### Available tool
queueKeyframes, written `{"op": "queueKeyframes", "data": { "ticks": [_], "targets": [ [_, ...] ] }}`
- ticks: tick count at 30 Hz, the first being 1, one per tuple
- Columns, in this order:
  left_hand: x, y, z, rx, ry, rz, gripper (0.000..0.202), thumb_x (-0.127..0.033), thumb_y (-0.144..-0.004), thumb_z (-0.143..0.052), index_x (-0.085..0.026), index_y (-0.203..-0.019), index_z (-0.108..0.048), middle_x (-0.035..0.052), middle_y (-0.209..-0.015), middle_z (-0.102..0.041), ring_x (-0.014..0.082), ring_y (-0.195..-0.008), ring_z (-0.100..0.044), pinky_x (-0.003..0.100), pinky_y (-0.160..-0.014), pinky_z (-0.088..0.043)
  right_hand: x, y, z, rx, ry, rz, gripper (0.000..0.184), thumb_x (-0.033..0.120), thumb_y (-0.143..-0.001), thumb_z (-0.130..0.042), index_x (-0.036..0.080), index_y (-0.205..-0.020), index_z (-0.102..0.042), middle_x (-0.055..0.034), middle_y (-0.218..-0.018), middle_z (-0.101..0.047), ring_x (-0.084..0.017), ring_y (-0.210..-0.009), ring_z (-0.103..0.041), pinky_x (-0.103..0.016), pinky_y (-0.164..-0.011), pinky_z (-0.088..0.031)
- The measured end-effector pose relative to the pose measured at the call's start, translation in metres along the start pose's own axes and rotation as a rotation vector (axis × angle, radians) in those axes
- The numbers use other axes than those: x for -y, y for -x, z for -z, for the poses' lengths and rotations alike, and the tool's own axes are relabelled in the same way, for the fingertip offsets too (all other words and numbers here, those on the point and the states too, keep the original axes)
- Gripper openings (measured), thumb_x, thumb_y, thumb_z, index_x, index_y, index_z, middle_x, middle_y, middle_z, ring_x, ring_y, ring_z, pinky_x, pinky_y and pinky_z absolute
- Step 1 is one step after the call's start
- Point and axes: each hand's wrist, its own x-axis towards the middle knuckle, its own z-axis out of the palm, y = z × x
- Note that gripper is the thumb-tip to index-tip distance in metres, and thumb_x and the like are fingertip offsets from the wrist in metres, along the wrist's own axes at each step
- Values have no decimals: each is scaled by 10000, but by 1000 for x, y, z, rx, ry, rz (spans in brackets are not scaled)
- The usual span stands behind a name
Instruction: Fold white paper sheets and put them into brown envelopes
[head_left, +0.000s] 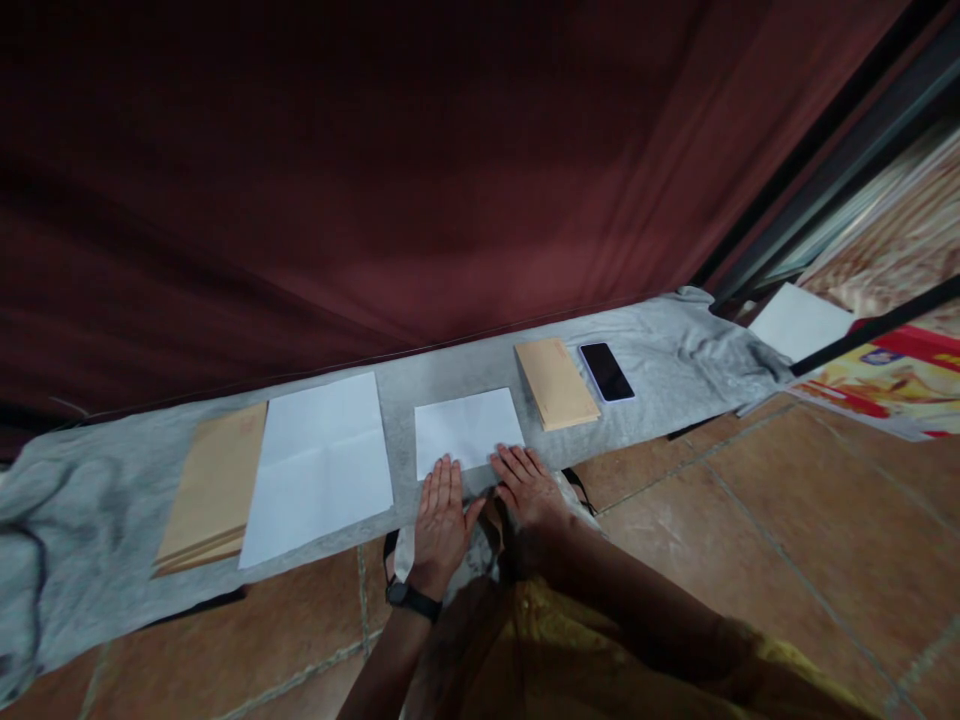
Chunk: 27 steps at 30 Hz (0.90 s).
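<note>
A folded white sheet of paper [466,428] lies on the grey cloth in front of me. My left hand [441,515] rests flat with its fingertips on the sheet's near left edge, fingers stretched out. At the near right corner, my right hand [527,488] lies with its fingers extended over the edge. Left of the folded sheet is a larger white paper [319,465] with crease lines. It partly covers a stack of brown envelopes [214,480]. To the right of my hands sit more brown envelopes [556,383].
A phone [607,371] with a dark screen lies right of the envelopes. Grey cloth [667,345] covers the long narrow surface, with a dark red curtain [420,200] behind it. Tiled floor [720,530] shows below. A colourful printed box or bag [892,375] stands at far right.
</note>
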Motion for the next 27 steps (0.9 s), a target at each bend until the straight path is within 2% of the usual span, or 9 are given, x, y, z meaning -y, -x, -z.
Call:
{"op": "queueKeyframes", "data": {
  "ticks": [10,18,22,27],
  "targets": [
    [15,8,1,-33,-36,64,742,-526,-996,-348,-48,-1553,-244,239,-1577,-367,324,-1491,-315,526,-1177,-353,-20,13,6,6,64,-32,519,338,-1028,-434,179,-1522,-421,-93,-1582,-405,-276,-1430,-391,-490,-1187,-300],
    [18,13,8,-47,-41,120,733,-509,-999,-348,-45,-1556,-236,249,-1575,-363,337,-1483,-329,546,-1185,-330,-28,20,6,3,87,-49,544,338,-1023,-448,174,-1539,-389,-91,-1584,-402,-266,-1444,-366,-475,-1207,-265],
    [8,8,9,-83,-49,128,739,-499,-1001,-354,-49,-1565,-198,252,-1586,-338,346,-1499,-288,581,-1198,-289,-31,23,4,0,76,-56,545,342,-1020,-454,156,-1530,-400,-103,-1574,-416,-273,-1447,-363,-482,-1203,-269],
    [-16,-4,3,-22,5,56,737,-492,-992,-383,-74,-1571,-202,209,-1604,-328,310,-1508,-281,559,-1211,-292,-33,24,4,-2,58,-55,561,335,-1010,-465,161,-1538,-384,-109,-1572,-418,-269,-1448,-367,-486,-1203,-273]
  ]
}}
